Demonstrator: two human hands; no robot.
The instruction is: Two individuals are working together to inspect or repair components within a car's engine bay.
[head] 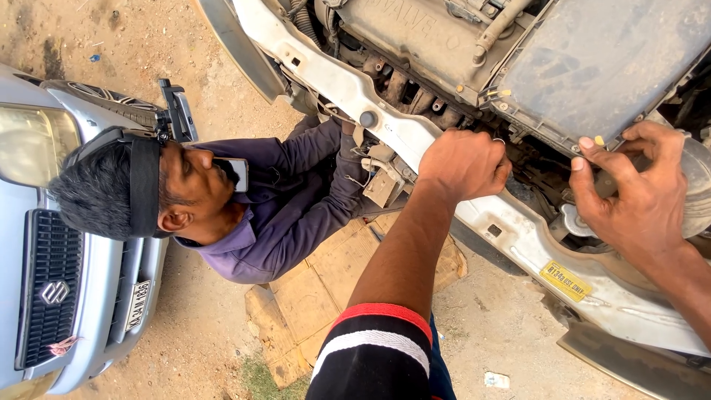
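Head view, looking down into an open engine bay. Your left hand (465, 163): curled into a fist over the far edge of the pale metal front crossmember (518, 230), a ring on one finger; whether anything is gripped inside the fist cannot be told. Your left sleeve (374, 348): black with a red and a white band. Your right hand (637, 192): fingers spread and bent, fingertips pressed against the near edge of the dusty grey air-filter box (600, 63), palm over a round grey part below it; it clasps nothing you can see whole. Crossmember: runs diagonally from upper left to lower right, between the two hands and the ground, with a yellow sticker (565, 280) on its lower right stretch. Engine block (415, 37): just left of the filter box, at the top. A co-worker in a purple shirt (285, 204): crouched under the crossmember on flattened cardboard (311, 296), one arm reaching up into the bay, a head strap with a phone-like device. Silver car (67, 281): parked at the left edge, grille and headlamp showing. Ground: sandy dirt.
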